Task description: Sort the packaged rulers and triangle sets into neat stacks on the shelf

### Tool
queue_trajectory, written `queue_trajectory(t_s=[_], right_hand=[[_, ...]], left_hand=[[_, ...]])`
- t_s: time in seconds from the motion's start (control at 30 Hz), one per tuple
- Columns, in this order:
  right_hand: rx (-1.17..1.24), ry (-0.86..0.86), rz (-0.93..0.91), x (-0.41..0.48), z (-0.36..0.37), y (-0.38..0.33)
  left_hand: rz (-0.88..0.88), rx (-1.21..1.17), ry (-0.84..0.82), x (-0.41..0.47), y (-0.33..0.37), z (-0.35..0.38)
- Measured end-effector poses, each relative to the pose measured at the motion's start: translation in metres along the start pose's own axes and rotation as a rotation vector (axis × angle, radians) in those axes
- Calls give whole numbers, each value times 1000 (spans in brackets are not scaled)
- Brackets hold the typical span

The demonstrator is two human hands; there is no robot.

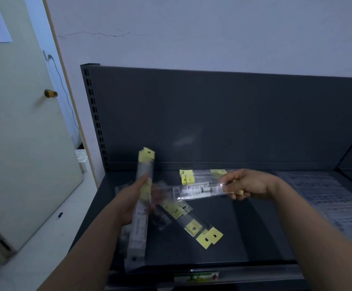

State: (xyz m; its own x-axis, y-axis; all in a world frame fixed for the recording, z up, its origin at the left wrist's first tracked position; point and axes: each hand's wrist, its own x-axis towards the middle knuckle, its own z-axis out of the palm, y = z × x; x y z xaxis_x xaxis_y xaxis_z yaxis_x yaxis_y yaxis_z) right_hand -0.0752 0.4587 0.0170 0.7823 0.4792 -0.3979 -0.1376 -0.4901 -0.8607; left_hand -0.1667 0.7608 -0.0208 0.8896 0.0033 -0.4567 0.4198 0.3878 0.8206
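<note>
Head view: our left grip (132,199) curls round an upright ruler bundle (145,164), our right grip (253,183) pinches one clear ruler pack (198,190) above loose packs (192,226) on the shelf (255,232).

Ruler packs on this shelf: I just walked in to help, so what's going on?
A person is sorting them. The left hand grips a bundle of ruler packs held nearly upright; the right hand pinches a single pack level above the shelf. Other packs lie loose on it, some crossed in front, a few at the back.
</note>
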Motion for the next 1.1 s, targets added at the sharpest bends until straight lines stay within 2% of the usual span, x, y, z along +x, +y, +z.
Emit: queue_trajectory(t_s=[0.07,0.17,0.23,0.3,0.57,0.63,0.7,0.77,0.87,0.97,1.1], right_hand=[[-24,-24,-11,3,0,-1],[7,140,-77,17,13,-6],[133,260,-130,25,21,-7],[217,279,-152,30,27,-9],[123,293,-264,53,79,-16],[-98,280,-168,54,89,-9],[-520,231,-50,51,95,-2],[-707,190,8,48,101,3],[-679,141,58,47,103,1],[-637,103,42,45,98,1],[-371,106,-70,33,75,6]], left_hand=[[-64,115,-132,-6,-2,13],[-119,209,-310,-11,-8,22],[-145,132,-399,-15,-9,21],[-159,32,-450,-18,-9,17],[-41,46,-177,-16,-19,12],[7,95,-67,-12,-23,6],[40,122,44,-8,-29,-1],[60,59,95,-5,-35,-6],[98,-3,100,-2,-39,-8],[117,63,131,-3,-40,-4],[139,112,162,0,-41,-7]])
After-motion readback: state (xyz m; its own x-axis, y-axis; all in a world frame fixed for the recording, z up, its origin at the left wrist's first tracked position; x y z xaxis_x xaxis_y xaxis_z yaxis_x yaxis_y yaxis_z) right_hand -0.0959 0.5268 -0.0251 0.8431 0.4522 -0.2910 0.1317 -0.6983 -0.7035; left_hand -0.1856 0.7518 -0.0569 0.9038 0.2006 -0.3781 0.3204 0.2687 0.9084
